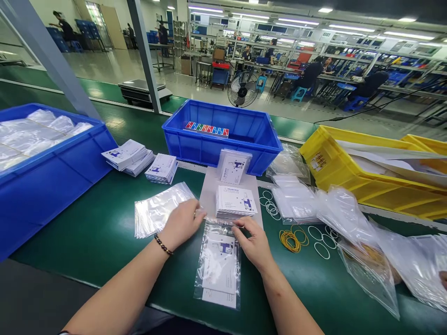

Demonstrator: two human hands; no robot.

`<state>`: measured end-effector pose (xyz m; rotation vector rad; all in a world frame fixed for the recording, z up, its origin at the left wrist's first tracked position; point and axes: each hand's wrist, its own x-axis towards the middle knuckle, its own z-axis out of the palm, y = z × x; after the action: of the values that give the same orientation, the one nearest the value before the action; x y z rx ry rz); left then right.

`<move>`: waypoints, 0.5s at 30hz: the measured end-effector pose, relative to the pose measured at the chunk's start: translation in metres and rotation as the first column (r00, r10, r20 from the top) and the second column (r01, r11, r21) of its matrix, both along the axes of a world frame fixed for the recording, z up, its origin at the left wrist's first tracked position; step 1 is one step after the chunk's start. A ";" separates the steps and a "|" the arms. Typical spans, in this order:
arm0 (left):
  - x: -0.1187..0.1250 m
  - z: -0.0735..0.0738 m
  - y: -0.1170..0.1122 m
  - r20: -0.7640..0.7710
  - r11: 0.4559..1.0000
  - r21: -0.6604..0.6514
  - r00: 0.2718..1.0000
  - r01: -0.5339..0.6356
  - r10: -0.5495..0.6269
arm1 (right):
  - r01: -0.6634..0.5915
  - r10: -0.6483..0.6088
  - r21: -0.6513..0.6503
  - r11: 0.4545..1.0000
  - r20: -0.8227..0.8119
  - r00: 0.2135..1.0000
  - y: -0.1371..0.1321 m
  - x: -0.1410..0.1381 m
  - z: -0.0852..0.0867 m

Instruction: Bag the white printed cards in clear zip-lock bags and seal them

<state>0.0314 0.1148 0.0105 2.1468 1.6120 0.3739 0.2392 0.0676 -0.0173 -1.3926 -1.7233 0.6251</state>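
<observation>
Clear plastic bag (217, 266) with printed booklet (216, 272) inside is lying flat on the green table (104, 237), front and centre, between the two hands; a second white edge is showing below the booklet. Contents are probably feeling light and fairly stiff, film thin, soft, slippery and easy to crease; best hold is likely the side edges with the booklet backing the film, or a pinch at each top corner to steady the mouth. Left hand (184, 219) is hovering by the top-left corner, fingers curled, thumb near index; can't tell if it is gripping film. Right hand (252, 239) is resting at the top-right corner, half open, thumb and index close together at the edge; firm pinch or mere touch, can't tell. Left of the bag, flat bags (152, 211) are lying fanned out, partly under the left hand. Behind, a booklet stack (232, 200) is sitting on a pale sheet (208, 186), with a wrapped pack (234, 168) leaning against the blue bin (195, 150). Rubber bands (286, 242) are lying to the right, the yellow bin (380, 193) standing beyond.
</observation>
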 end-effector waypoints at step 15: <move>-0.012 -0.007 0.005 -0.297 0.996 0.083 0.955 0.036 -0.010 | -0.149 0.145 -0.157 0.976 -0.035 0.989 -0.003 -0.018 -0.003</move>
<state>0.0198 0.1194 0.0032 2.3767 1.7555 0.1193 0.2214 0.0644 -0.0207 -1.3673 -1.8021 0.8740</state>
